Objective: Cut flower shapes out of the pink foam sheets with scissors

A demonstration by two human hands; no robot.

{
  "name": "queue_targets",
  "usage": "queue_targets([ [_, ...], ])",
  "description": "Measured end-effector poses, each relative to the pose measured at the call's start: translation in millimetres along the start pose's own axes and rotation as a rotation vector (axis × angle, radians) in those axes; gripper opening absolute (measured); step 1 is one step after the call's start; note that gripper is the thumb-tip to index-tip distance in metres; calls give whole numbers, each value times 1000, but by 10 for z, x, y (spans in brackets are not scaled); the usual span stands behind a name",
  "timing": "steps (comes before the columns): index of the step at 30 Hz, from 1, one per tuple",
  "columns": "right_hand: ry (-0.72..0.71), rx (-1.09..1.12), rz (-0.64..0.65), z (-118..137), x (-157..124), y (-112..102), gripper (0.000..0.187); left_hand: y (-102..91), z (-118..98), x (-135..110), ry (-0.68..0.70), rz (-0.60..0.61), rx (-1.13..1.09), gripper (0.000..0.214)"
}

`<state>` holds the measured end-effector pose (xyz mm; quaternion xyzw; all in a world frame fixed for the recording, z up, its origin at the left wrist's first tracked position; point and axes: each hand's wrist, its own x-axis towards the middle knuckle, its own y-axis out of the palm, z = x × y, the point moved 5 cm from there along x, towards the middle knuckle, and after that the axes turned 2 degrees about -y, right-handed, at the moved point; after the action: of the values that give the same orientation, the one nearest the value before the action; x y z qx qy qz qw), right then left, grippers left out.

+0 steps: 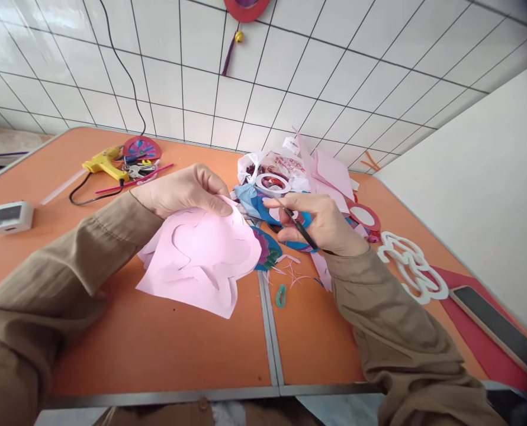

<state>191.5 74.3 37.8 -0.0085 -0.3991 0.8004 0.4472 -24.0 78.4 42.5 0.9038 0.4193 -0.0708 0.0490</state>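
My left hand [196,192] pinches the upper edge of a pink paper sheet [205,245] between thumb and fingers. Curved cuts run through the sheet, and it hangs above the orange table, with another pink layer behind it. To its right, my right hand [321,222] is closed around a slim craft knife [305,231] with a black handle. Its thin metal end points up and left, apart from the paper. Beneath the hands lie a blue round piece with a flower pattern [266,248], thin pink paper scraps [292,275] and a small green clip [280,296].
A yellow glue gun [106,164] with a black cord lies at the left back, near a small white box [11,217]. A plastic bag [285,163] and pink folded sheets [332,174] crowd the back. At right are white cut-out shapes [417,263] and a phone [498,325].
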Motion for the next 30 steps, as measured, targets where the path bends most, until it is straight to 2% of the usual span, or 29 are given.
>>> queue_targets([
  [4,-228,-267,-293,25,-8,-9,42,8,17,7,6,39,-41,4],
  [7,-335,-565,-433,-16,-34,-15,36,40,23,10,-1,90,-56,7],
  [10,-287,-728,-421,-135,-51,-47,32,95,38,28,4,161,2,12],
  [15,-239,-756,-249,-235,-51,-34,27,240,146,70,-45,272,85,17],
  [18,-241,-705,-138,-234,-1,35,21,319,207,80,-84,339,98,13],
  [20,-231,-642,-119,-217,31,43,19,305,210,90,-83,318,94,14],
  [22,-176,-505,-145,-210,51,3,28,245,184,98,-67,255,82,18],
  [25,11,-120,-188,-264,52,-63,47,172,119,90,-34,184,75,17],
  [27,176,121,-176,-321,40,-48,49,160,75,77,-7,132,79,11],
  [30,337,317,-97,-336,31,27,47,151,13,51,55,-41,88,4],
])
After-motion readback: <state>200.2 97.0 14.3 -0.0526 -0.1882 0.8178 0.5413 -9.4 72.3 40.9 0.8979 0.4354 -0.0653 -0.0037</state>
